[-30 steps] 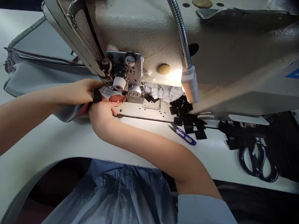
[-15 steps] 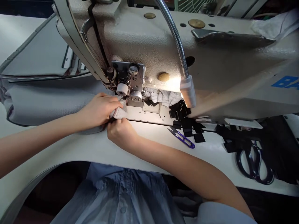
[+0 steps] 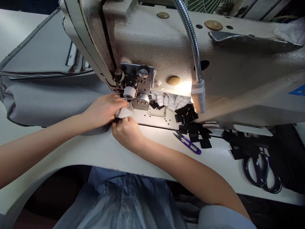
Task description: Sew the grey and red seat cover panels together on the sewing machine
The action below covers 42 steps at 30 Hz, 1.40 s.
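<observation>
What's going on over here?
Someone is handling grey fabric at a sewing machine. The left hand grips the fabric's bunched end just below the machine's head, and the right hand is closed on its near edge. A lit lamp hangs to the right. Below it, black pieces lie scattered beside purple snips, with scissors farther right.

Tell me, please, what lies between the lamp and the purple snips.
In the head view, a loose scatter of small black pieces lies between the lamp and the purple snips.
</observation>
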{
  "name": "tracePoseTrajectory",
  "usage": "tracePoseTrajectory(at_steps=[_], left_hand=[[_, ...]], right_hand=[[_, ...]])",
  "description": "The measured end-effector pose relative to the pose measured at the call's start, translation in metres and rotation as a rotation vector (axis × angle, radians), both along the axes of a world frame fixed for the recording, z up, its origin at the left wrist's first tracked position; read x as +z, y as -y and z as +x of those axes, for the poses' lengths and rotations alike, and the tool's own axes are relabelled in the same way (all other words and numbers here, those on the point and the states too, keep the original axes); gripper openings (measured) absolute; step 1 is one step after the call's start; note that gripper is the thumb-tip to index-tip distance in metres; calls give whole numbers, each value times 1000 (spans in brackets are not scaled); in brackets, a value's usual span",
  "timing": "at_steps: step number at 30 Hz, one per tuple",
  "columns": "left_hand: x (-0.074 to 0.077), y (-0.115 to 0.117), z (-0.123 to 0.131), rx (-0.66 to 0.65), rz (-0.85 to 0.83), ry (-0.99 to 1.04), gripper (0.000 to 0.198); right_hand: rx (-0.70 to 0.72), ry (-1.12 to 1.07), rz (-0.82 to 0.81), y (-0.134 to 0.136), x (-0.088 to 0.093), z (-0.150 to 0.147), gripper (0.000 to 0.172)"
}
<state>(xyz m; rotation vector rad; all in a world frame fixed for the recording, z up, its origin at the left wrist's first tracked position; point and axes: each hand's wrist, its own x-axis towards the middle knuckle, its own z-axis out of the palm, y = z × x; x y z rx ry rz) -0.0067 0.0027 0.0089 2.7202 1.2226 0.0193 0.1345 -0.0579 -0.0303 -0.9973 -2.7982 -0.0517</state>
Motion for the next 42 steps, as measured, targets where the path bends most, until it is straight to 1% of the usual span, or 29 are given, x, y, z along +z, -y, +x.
tracePoseTrajectory(at_steps=[3,6,8,10,15,19,23,29,34,38,42], left_hand=[[4,0,4,50,-10,-25,40],[8,1,7,101,-39,-29,45],[10,1,7,95,-63,-49,45],[10,-2,5,61,-53,-86,43],[5,-10,-7,-53,-14,-157,42],[2,-11,-13,-73,0,-150,39],[1,-8,-14,-105,58,-106,41],[-4,-10,-12,-44,50,-89,40],[-12,-4,-12,8,123,-54,32],[-18,-3,-13,2,144,-43,36],[-19,-8,-14,13,148,-48,40]], right_hand=[[-4,15,-30,-4,0,1,34],[-9,16,-60,-5,1,3,34],[-6,23,-68,-4,3,4,33],[3,36,-63,-3,4,5,32],[-5,67,-12,-1,8,5,34],[-27,56,18,1,8,4,36],[-27,60,30,1,6,3,35],[-46,65,-7,-7,4,6,35],[-52,55,12,-8,4,6,38],[-59,66,44,-6,4,6,37],[-57,62,34,-9,3,5,35]])
